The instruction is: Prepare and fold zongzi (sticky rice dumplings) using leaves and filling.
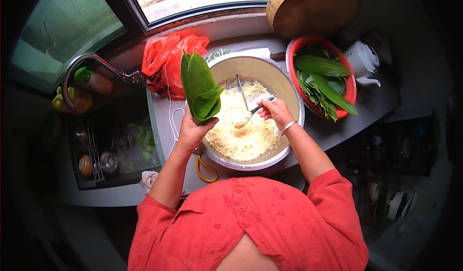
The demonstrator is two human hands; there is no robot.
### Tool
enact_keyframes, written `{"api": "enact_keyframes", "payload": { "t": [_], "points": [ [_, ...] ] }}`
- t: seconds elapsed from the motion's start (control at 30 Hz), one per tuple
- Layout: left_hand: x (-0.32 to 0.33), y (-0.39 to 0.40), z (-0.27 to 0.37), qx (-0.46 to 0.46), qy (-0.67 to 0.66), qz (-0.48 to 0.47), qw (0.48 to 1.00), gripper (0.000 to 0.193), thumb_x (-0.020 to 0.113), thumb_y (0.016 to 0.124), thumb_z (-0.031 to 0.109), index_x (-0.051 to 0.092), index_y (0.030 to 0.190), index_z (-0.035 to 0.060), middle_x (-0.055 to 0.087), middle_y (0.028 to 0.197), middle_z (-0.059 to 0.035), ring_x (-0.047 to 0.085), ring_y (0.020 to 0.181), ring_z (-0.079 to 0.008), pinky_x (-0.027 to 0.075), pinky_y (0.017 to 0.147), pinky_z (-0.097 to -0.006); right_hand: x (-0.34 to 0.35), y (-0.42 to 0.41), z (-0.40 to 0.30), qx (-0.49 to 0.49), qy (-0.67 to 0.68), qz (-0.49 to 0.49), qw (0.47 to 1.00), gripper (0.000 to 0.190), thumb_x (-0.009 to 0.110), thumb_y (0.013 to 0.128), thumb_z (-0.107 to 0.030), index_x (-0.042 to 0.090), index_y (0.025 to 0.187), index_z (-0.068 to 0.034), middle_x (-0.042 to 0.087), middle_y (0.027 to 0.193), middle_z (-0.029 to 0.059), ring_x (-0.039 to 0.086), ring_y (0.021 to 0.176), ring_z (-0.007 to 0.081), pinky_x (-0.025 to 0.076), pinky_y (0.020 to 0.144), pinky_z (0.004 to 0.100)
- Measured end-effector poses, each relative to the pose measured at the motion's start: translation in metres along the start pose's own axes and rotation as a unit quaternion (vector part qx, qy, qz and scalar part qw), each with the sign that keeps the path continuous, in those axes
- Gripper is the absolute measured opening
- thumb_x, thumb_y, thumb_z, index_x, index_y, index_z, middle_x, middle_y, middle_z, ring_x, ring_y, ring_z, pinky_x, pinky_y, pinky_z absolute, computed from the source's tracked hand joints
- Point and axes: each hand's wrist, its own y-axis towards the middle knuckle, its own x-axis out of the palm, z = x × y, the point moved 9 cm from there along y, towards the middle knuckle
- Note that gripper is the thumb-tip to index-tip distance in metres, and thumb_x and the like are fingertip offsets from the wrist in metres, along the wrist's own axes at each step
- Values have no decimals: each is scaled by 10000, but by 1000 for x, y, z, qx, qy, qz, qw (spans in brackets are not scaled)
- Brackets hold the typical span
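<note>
My left hand grips broad green leaves folded into a cone, above the left rim of a large metal basin. Pale grains that look like rice cover much of the basin's bottom. In my right hand is a dark-handled spoon, its bowl at the grains and holding some of them. A thin dark rod leans in the basin just behind the spoon. More long green leaves lie in a red bowl to the right of the basin.
Left of the basin are a red plastic bag, white string and a yellow-handled tool, likely scissors. A faucet arches over the sink at far left. A round wooden board leans behind the red bowl; a white kettle stands right.
</note>
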Motion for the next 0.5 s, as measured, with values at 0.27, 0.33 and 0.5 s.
{"api": "enact_keyframes", "payload": {
  "t": [0.27,0.33,0.5],
  "points": [
    [20,2,-4,-20,254,-26,967,695,728,692,63,367,1286,65,596,1080,-93,563,1013,-178,428,873,-297,-16,-31,-72,-60,24,36,997,273,525,899,-283,616,881,-26,626,680,42,558,535,66,445,511,185],
    [35,-1,-3,-31,275,-55,959,699,735,678,81,377,1278,56,595,1056,-112,561,1009,-188,425,869,-302,-9,-39,-93,-83,21,29,996,269,521,903,-277,619,877,-27,627,681,43,558,534,66,446,513,185],
    [65,-2,-13,-26,134,-109,985,666,726,684,24,399,1264,63,572,1092,-64,543,1008,-153,426,873,-288,41,-73,-133,-243,-86,-3,966,195,528,906,-172,629,900,-6,639,707,67,589,580,103,457,523,233]
  ]
}}
